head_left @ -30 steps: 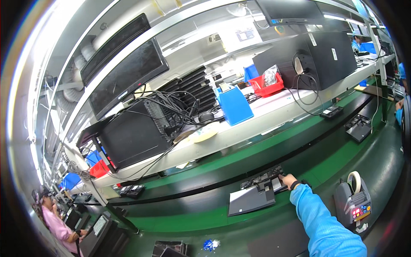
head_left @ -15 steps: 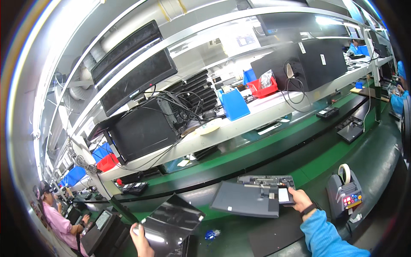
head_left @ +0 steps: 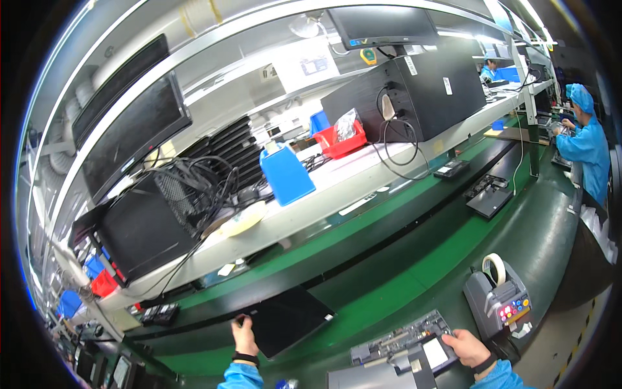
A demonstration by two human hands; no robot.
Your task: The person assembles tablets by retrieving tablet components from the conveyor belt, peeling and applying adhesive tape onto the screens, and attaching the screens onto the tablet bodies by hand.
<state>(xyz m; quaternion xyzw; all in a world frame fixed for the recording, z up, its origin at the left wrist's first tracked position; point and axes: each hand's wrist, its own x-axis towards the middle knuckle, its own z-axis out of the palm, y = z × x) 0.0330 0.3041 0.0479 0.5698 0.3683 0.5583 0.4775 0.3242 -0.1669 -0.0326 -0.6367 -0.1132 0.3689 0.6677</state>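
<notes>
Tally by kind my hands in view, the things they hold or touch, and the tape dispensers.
Hands: 2, left hand and right hand
Black panel: 1, at the left hand
Laptop: 1, at the right hand
Tape dispenser: 1
Total: 5

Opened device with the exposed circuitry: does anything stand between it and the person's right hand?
Nothing visible does: the right hand holds the opened device directly by its right edge. The tape dispenser stands beyond the hand, slightly to its right, not between them.
</notes>
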